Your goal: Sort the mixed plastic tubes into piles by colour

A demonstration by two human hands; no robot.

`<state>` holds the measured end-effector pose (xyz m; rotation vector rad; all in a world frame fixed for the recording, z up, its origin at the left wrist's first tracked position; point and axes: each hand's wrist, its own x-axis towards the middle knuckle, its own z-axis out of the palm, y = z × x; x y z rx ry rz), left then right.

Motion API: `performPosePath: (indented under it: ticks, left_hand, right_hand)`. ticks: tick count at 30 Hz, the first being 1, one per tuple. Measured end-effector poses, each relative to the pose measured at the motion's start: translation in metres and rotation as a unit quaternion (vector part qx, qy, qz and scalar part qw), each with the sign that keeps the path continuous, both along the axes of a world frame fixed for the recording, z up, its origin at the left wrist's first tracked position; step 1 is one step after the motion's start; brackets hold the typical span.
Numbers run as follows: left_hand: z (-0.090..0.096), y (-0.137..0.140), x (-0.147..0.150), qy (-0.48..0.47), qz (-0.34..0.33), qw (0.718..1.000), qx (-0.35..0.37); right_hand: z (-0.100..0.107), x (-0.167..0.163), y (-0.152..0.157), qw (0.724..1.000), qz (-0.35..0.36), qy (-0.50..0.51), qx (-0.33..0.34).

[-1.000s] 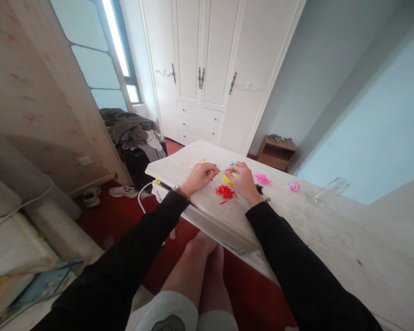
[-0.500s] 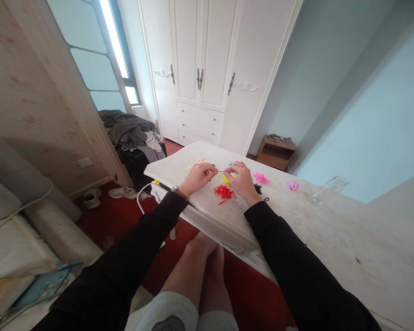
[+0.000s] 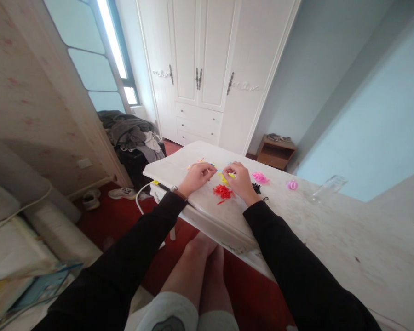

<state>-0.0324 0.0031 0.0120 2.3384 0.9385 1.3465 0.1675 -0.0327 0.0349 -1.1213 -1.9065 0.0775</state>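
A thin blue rubber band (image 3: 220, 170) is stretched between my two hands above the white table. My left hand (image 3: 198, 178) pinches its left end between thumb and fingertips. The right end is pinched in my right hand (image 3: 238, 180). Just below my hands lies a pile of red bands (image 3: 222, 191), with yellow bands (image 3: 227, 177) behind it, partly covered by my right hand. Black bands (image 3: 257, 188) sit beside my right wrist, and a pink heap (image 3: 260, 178) lies farther right. Small multicoloured pieces (image 3: 201, 161) are scattered beyond my left hand.
On the table (image 3: 317, 230), a pink roll (image 3: 292, 185) and a clear plastic container (image 3: 328, 189) are to the right. A white cable (image 3: 138, 198) hangs at the left edge. Clothes (image 3: 133, 131) are heaped beyond it, and a white wardrobe (image 3: 215, 55) stands behind.
Both hands keep their pinch on the blue band, almost unmoved. The whole view has shifted very slightly.
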Motion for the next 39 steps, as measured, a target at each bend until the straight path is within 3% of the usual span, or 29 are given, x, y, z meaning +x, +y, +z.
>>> performPosePath:
  ticks: [9, 17, 22, 25, 39]
  left_hand:
    - [0.000, 0.001, -0.001, 0.002, -0.014, 1.000, 0.002]
    - [-0.003, 0.002, -0.002, -0.026, 0.008, 0.999, 0.030]
    - [0.000, 0.000, -0.002, -0.013, 0.012, 0.999, 0.027]
    - [0.001, -0.001, -0.003, -0.010, 0.021, 1.000, 0.022]
    - [0.002, -0.003, -0.002, -0.020, 0.028, 0.999, 0.026]
  right_hand:
    - [0.000, -0.002, 0.001, 1.000, -0.023, 0.018, 0.002]
    - [0.011, 0.016, 0.003, 0.968, -0.190, 0.140, 0.078]
    - [0.005, 0.004, 0.001, 0.996, -0.063, 0.044, 0.037]
    - [0.002, -0.003, 0.000, 1.000, -0.007, 0.022, 0.008]
    - [-0.008, 0.000, 0.003, 0.999, -0.005, 0.043, -0.007]
